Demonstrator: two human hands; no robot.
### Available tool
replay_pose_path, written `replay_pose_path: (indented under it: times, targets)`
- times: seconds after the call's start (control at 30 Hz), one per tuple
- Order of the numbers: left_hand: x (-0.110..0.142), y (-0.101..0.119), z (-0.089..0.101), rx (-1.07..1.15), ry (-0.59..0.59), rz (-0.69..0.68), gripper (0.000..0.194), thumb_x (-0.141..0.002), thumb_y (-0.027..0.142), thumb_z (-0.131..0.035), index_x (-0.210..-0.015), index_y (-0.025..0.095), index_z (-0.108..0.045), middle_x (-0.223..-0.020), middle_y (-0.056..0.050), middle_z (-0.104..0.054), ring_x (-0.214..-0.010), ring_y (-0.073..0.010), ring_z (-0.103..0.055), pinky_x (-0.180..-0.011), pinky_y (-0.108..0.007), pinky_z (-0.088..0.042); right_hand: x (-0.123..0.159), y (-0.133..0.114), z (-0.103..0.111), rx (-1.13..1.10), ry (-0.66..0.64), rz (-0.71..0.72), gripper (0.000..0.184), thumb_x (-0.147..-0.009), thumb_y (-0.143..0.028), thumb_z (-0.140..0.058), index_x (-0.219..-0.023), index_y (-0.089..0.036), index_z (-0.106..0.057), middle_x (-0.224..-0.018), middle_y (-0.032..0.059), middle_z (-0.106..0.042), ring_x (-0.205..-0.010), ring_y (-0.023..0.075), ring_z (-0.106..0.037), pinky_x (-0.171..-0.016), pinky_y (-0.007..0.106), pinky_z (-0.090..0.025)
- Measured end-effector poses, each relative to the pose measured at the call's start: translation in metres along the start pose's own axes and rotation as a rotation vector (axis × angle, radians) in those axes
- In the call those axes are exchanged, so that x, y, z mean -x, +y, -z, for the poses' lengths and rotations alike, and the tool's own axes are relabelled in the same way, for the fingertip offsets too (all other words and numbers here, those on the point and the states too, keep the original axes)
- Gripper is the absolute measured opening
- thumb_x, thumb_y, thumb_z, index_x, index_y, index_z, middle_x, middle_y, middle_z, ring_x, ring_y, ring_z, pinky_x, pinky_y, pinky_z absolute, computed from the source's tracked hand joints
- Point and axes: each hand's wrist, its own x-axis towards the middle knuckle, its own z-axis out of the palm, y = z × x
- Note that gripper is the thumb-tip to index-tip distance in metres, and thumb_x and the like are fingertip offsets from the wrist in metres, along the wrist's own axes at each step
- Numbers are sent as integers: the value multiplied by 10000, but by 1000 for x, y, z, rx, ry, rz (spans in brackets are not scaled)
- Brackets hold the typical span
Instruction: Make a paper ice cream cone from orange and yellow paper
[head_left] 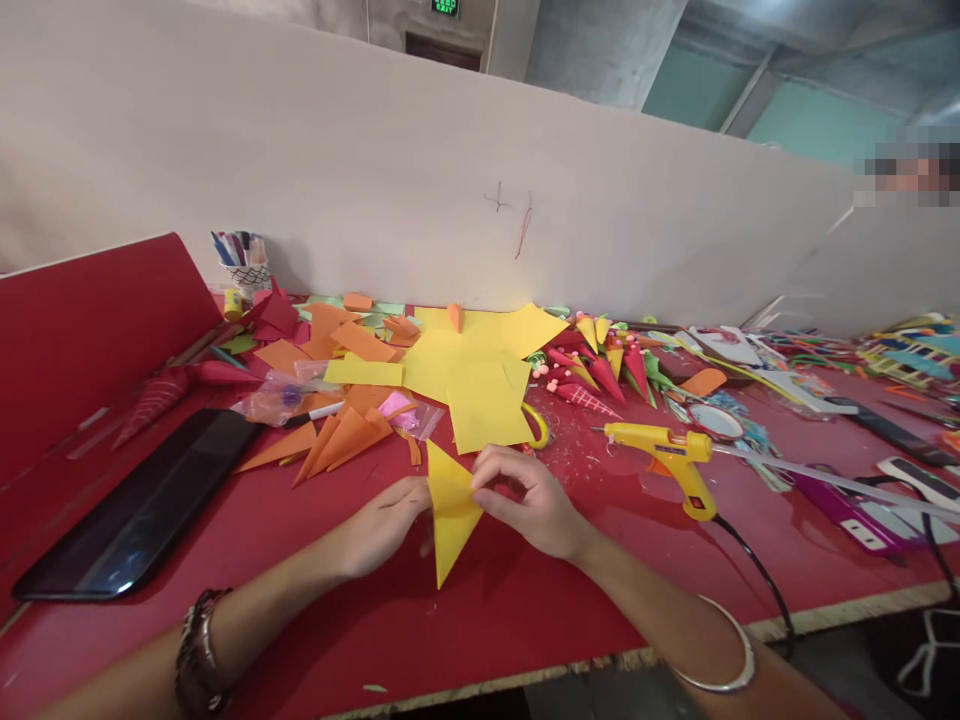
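Observation:
A folded, pointed piece of yellow paper (451, 515) is held between my hands above the red table, one tip pointing down. My left hand (382, 530) grips its left edge, and part of those fingers is hidden behind the paper. From the other side, my right hand (529, 500) pinches the paper between thumb and fingers. Just beyond lie flat sheets of yellow paper (487, 405), with a yellow curved handle (537, 427) partly under them. Folded orange paper pieces (349, 440) lie left of the sheets.
Right of my hands lies a yellow glue gun (664, 450) with a glue stick and cord. A dark phone (142, 500) is at the left. Small paper cones (600, 370) cluster behind. A cup of pens (247, 270) stands near the white partition (375, 180). A purple power strip (847, 515) is far right.

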Motion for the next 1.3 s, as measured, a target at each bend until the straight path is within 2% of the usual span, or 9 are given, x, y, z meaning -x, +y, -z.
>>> replay_pose_path:
  times: [0.1,0.33,0.53,0.67,0.87,1.0,1.13,1.23,1.3]
  targets:
    - [0,1,2,-6,-159,-111,368,-817,332,-257,-587,163,-489,-562,-3,-501,-592,-133,-501,-705,-267,-412,1,1,-2,14,48,-66,124,-784,-275,-542,-707,-181,-521,-704,-7,-490,-676,106,-456,-635,245,-382]
    - [-2,1,1,20,-223,-189,336,-806,374,-322,-637,142,-497,-582,3,-488,-556,-117,-456,-583,-239,-392,3,3,-6,-58,67,-187,136,-775,-282,-552,-862,-198,-491,-703,-25,-466,-651,92,-449,-586,216,-370]
    - [-10,-1,-2,-118,-52,-294,306,-782,403,-455,-724,125,-567,-645,4,-544,-586,-109,-457,-557,-207,-377,4,2,-7,-27,50,-148,134,-797,-274,-516,-901,-199,-474,-671,-36,-428,-614,86,-423,-568,213,-354]
    - [-13,-2,-1,-128,-37,-323,276,-796,360,-464,-770,126,-608,-756,-15,-611,-666,-127,-506,-615,-210,-397,4,2,-6,-7,36,-159,163,-796,-279,-507,-925,-196,-453,-678,-36,-431,-621,88,-426,-572,212,-349]
    - [-14,-4,-1,-123,13,-282,293,-782,378,-484,-718,121,-609,-724,-22,-622,-638,-130,-510,-580,-208,-394,1,3,-5,140,-61,-183,312,-842,-339,-410,-581,-169,-399,-564,-44,-332,-536,77,-326,-490,213,-265]
    - [-13,-2,-2,-77,-47,-293,265,-763,376,-507,-726,131,-601,-701,-9,-607,-612,-115,-494,-580,-205,-390,1,4,-4,167,-78,-135,338,-836,-330,-434,-543,-163,-420,-532,-44,-348,-521,73,-336,-492,213,-276]
    - [-13,-2,0,-62,-20,-239,366,-758,433,-487,-540,139,-472,-484,47,-418,-455,-64,-343,-447,-185,-282,3,3,-3,111,-20,-123,166,-823,-309,-464,-797,-180,-565,-673,-10,-520,-635,102,-475,-579,221,-389]
    - [-14,-3,3,5,-29,-192,402,-748,479,-475,-525,147,-432,-458,59,-372,-428,-55,-310,-425,-185,-243,5,-1,-1,66,7,-37,315,-806,-216,-470,-1120,-246,-469,-944,29,-547,-857,135,-516,-741,266,-434]
    - [-14,-3,6,40,-46,-167,417,-748,490,-471,-513,148,-427,-438,60,-371,-413,-51,-310,-422,-184,-240,4,-4,1,86,-33,50,351,-791,-134,-439,-1112,-269,-488,-984,31,-534,-914,140,-505,-807,294,-420]
